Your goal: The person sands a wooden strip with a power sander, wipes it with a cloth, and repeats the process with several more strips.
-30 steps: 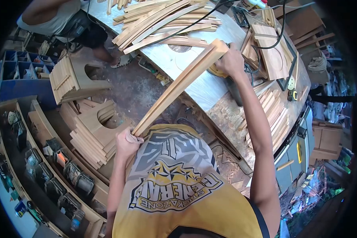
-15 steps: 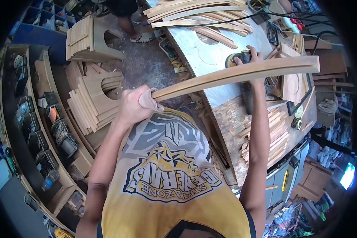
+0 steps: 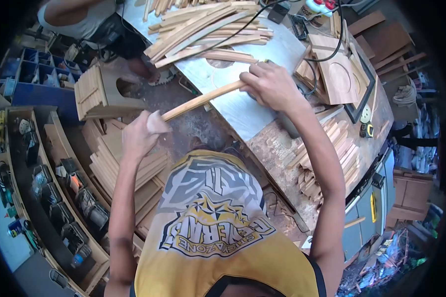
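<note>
A curved wooden strip (image 3: pixel 200 101) spans between my two hands, above the edge of the workbench. My left hand (image 3: pixel 138 136) is closed round its near end, with a pale piece of cloth or paper (image 3: pixel 157 123) pinched against the wood. My right hand (image 3: pixel 272 88) grips the other end, fingers wrapped over it. Behind that hand the sander is mostly hidden on the metal-topped bench (image 3: pixel 248 119).
Curved wooden strips (image 3: pixel 208 32) are piled on the bench's far side, shorter pieces (image 3: pixel 332 153) nearer right. Wooden panels (image 3: pixel 332 74) and a black cable lie beyond. Shelves of tools (image 3: pixel 59 183) stand left. Another person (image 3: pixel 84 22) is at the upper left.
My right hand has left the sander and taken hold of the strip's far end. The strip has swung down and left. The view has shifted, showing more of the other person.
</note>
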Available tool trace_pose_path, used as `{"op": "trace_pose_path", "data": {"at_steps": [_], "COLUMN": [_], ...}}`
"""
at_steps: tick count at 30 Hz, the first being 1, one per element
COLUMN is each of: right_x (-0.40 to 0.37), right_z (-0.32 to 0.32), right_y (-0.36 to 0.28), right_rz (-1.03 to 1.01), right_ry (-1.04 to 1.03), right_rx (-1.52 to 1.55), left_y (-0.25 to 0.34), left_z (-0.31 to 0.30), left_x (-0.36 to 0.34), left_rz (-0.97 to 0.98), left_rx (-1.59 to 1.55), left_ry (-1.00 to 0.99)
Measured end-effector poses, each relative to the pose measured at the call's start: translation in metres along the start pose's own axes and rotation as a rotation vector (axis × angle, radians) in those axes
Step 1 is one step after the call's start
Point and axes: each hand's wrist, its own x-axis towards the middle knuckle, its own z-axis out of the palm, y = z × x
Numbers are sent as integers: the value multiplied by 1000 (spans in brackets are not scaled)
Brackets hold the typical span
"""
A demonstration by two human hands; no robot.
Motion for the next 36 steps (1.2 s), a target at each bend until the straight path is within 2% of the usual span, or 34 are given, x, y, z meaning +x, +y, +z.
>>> {"op": "trace_pose_path", "data": {"at_steps": [2,3,4,6,8,9,10,12,13,15,18,19,21,23,24,26,27,28,29,30,31,32,33,34,36], "right_x": [-12,-19,-23,-33,-29,-25,-16,-15,-15,-21,-26,-27,-25,-20,-20,-18,-24,-29,-31,-28,-25,-22,-19,-20,-18], "right_z": [-14,-21,-14,24,61,75,80,104,101,92,96,110,118,112,104,88,75,74,62,48,20,24,31,40,52], "right_y": [-9,-17,-26,-55,-102,-120,-140,-168,-170,-166,-170,-171,-176,-178,-175,-165,-149,-134,-113,-82,-62,-43,-27,-16,4], "right_rz": [-2,130,254,497,578,566,615,721,738,803,859,865,925,1016,1031,894,592,512,582,460,520,524,531,530,603], "right_ry": [210,114,120,154,245,248,338,308,322,472,452,406,433,450,447,165,189,292,346,575,434,387,337,316,-96], "right_rx": [135,251,455,903,1543,1726,1759,1799,1798,1815,1834,1803,1819,1900,1891,1252,817,622,506,225,35,-59,-153,-156,69], "left_y": [-35,-74,-95,-51,-11,18,47,74,78,92,71,64,60,59,61,52,47,42,46,40,31,20,4,-2,-2], "left_z": [-2,26,37,31,59,72,84,129,117,84,101,114,127,120,115,116,113,112,101,105,115,130,154,164,149], "left_x": [-8,-16,-22,-36,-33,-29,-28,-22,-20,-11,-22,-22,-24,-24,-23,-21,-19,-21,-23,-29,-35,-44,-47,-48,-38], "left_rz": [-27,-79,-122,-350,-481,-464,-452,-113,-111,-190,-262,-259,-217,-218,-220,-207,-116,-37,-108,-122,-278,-437,-271,-352,-392], "left_rx": [-40,-375,-715,-962,-1291,-1378,-1458,-1620,-1619,-2199,-1739,-1740,-1480,-1456,-1431,-1427,-1224,-1022,-1067,-1080,-1237,-1391,-1314,-1428,-1426], "left_ry": [1,125,241,10,-234,-180,-134,-140,-162,-522,-547,-568,-480,-482,-473,-487,-439,-387,-421,-414,-500,-590,-516,-556,-632]}}
